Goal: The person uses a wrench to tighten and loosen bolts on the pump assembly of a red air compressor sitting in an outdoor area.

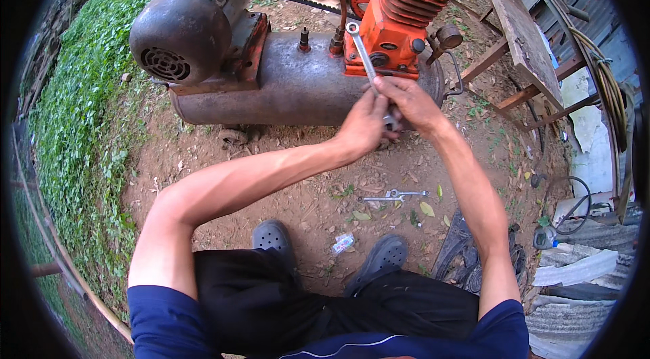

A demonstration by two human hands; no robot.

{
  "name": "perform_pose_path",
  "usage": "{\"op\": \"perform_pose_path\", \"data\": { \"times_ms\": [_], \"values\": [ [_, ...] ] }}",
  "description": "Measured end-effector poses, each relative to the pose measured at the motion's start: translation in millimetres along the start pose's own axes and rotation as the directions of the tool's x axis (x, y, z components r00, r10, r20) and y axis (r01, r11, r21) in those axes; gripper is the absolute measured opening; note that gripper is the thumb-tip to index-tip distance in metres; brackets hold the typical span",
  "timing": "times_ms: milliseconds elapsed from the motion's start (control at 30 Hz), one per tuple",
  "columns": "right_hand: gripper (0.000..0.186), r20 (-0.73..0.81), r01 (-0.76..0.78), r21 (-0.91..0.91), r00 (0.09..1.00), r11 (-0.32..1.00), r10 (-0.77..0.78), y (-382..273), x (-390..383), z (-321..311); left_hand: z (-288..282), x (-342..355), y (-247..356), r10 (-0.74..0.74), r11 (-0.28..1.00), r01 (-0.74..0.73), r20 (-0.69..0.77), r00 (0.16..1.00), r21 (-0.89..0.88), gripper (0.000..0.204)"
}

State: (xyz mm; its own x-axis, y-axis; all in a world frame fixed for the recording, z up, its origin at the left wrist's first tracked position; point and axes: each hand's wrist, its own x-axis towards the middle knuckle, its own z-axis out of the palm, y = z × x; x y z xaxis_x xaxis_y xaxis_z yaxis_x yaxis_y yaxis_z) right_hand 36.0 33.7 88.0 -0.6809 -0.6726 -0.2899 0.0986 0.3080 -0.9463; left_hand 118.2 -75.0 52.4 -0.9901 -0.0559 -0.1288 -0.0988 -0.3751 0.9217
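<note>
My left hand (363, 125) and my right hand (410, 103) meet in front of an air compressor, fingers closed round a long combination wrench (364, 54). The wrench's ring end points up and away, in front of the orange pump head (389, 30); I cannot tell whether it touches it. Below my fingers a blurred metal end (391, 122) shows, perhaps the same wrench's other end. Beneath the pump lies the brown, rusty air tank (291, 64). On its left side sits the electric motor (179, 37) with a dark, vented cover.
Two small wrenches (393, 196) lie on the dirt between me and the tank. A small plastic packet (343, 244) is near my shoes. To the right stand a wooden table (518, 34) and a coiled hose (607, 98), with corrugated sheets (575, 298) below. Green plants (81, 122) cover the left.
</note>
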Motion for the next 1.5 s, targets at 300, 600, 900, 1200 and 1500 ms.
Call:
{"op": "perform_pose_path", "data": {
  "times_ms": [300,600,900,1200,1500],
  "values": [
    [0.03,0.065,-0.011,0.198,0.998,0.98,-0.002,10,40,87,-111,-42,26,-0.088,0.899,0.153,-0.172,0.981,0.411,0.042],
    [0.029,-0.148,0.05,0.366,0.989,0.929,0.004,16,66,100,-145,4,60,0.005,0.611,0.081,-0.107,0.994,0.788,0.045],
    [0.026,-0.119,-0.011,0.447,0.99,0.895,0.072,9,74,109,-152,11,85,-0.244,0.581,0.319,-0.214,0.946,0.749,0.044],
    [0.033,-0.301,0.061,0.477,0.948,0.877,0.098,-5,99,129,-166,31,120,-0.3,0.574,0.373,-0.236,0.924,0.729,0.041],
    [0.036,-0.33,0.036,0.349,0.94,0.937,0.087,11,92,130,-154,14,93,-0.373,0.6,0.485,-0.313,0.873,0.637,0.044]
  ]
}}
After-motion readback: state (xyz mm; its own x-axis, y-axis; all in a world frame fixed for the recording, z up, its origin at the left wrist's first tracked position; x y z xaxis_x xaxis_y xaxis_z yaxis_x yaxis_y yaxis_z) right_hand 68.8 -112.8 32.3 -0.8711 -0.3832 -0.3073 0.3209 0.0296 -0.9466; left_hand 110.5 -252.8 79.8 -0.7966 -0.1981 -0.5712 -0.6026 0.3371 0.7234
